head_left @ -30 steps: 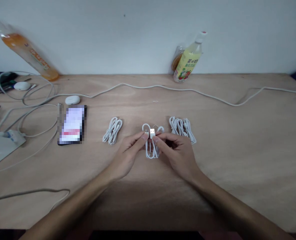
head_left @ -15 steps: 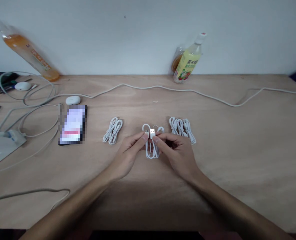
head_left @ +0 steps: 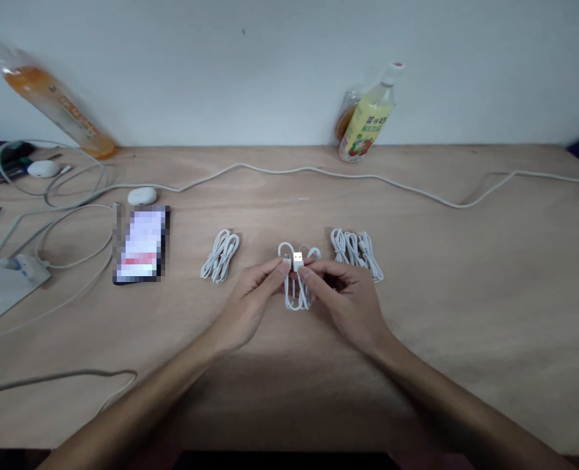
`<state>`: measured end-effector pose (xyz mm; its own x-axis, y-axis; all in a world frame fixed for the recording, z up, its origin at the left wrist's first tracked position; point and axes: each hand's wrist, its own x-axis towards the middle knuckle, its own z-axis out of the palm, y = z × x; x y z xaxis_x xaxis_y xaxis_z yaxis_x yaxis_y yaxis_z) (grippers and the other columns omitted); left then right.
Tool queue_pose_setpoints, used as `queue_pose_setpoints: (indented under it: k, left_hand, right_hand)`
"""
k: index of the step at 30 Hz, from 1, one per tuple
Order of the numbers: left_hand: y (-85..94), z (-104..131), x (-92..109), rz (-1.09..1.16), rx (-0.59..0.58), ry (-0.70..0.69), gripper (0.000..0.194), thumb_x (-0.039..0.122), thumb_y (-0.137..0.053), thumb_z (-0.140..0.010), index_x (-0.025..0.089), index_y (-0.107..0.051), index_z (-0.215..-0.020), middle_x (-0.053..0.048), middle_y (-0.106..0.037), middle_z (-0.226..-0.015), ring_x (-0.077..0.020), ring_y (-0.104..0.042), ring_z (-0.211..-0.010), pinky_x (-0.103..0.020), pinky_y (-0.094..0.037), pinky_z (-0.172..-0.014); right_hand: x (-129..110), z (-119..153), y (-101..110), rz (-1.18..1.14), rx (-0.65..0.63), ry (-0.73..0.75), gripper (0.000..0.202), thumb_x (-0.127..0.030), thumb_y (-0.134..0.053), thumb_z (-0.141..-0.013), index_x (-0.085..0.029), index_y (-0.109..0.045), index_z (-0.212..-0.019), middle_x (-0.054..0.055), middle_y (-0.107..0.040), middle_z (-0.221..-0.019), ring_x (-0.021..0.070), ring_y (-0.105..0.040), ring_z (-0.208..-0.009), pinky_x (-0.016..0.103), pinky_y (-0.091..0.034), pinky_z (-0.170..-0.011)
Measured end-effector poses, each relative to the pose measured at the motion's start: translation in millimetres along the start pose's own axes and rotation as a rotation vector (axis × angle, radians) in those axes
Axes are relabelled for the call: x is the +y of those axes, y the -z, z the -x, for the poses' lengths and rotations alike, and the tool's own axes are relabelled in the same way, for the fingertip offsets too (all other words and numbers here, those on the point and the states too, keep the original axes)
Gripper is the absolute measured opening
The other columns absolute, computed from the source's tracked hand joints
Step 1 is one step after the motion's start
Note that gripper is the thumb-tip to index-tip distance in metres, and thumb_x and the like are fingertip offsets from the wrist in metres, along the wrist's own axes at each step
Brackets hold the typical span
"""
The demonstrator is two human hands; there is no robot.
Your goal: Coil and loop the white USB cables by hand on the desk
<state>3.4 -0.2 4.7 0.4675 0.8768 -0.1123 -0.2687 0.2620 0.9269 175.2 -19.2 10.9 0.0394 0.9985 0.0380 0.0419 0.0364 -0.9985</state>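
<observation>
A coiled white USB cable (head_left: 297, 299) is held between both hands near the middle of the wooden table (head_left: 289, 391). My left hand (head_left: 252, 300) pinches the small connector at one end between thumb and index finger. Right beside it, my right hand (head_left: 350, 297) grips the larger USB-A plug, whose metal end points away from me. Other fingers sit behind the coil, partly hidden. One bundled white cable (head_left: 220, 256) lies left of my hands, and several more bundled cables (head_left: 356, 253) lie to the right, partly behind my right hand.
A phone (head_left: 142, 245) and a white earbud case (head_left: 142, 196) lie on the left. A long white cord (head_left: 309, 170) crosses the back. Against the wall stand an orange bottle (head_left: 61, 111) and a yellow bottle (head_left: 370, 117). Loose cables and a white box (head_left: 5, 294) occupy the far left.
</observation>
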Motion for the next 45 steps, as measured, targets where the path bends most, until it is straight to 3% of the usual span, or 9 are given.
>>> queue_pose_setpoints:
  k: [45]
  left_hand:
    - [-3.0, -0.1, 5.5, -0.036, 0.017, 0.009, 0.044, 0.054, -0.067, -0.106, 0.017, -0.086, -0.120, -0.013, -0.084, -0.112, -0.0317, -0.074, -0.115, -0.047, -0.057, -0.106]
  right_hand:
    - [-1.5, -0.2, -0.3, 0.027, 0.001, -0.017, 0.023, -0.037, -0.075, -0.088, -0.024, -0.080, -0.070, 0.000, -0.071, -0.065, 0.0154, -0.059, -0.060, 0.029, -0.049, -0.058]
